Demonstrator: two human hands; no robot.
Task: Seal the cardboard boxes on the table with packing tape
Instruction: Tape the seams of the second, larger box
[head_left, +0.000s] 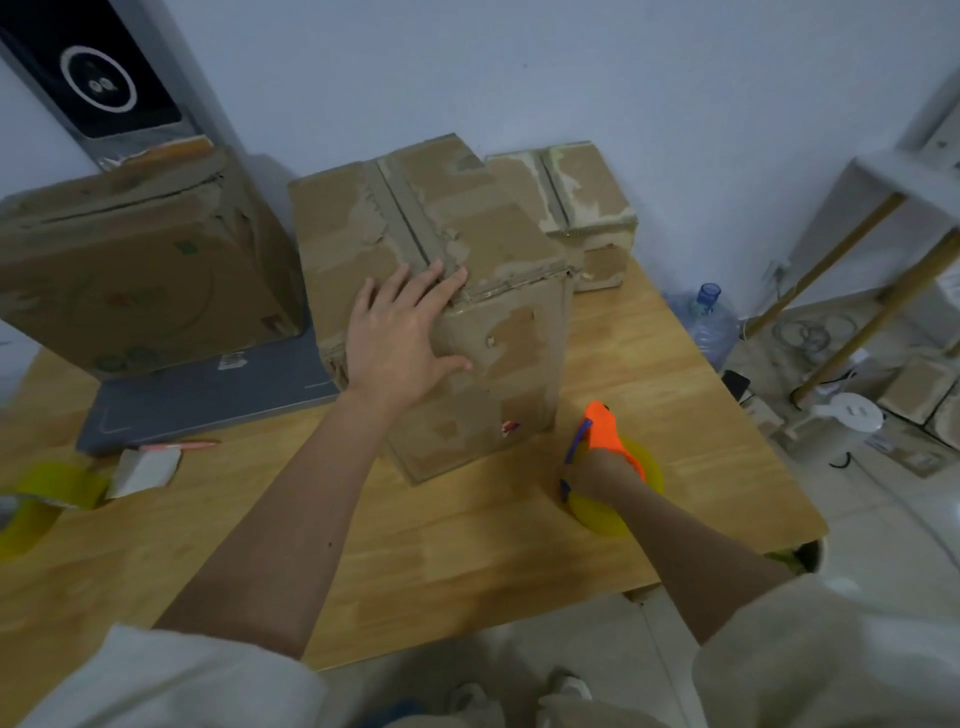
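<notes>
A tall worn cardboard box (483, 239) stands in the middle of the wooden table (467, 545), its top flaps closed along a centre seam. My left hand (402, 338) lies flat with spread fingers over the box's near top edge and front face. My right hand (597, 470) grips an orange tape dispenser (608, 431) with a yellow tape roll (597, 514), low on the table just right of the box. A second box (135, 270) sits at the left and a third, smaller box (587, 208) behind on the right.
A grey flat pad (208, 395) lies under the left box. Two more yellow tape rolls (47, 499), a small white carton (145, 467) and a pink pen (182, 445) sit at the table's left front. A water jug (709, 322), shelf frame and clutter stand on the floor at right.
</notes>
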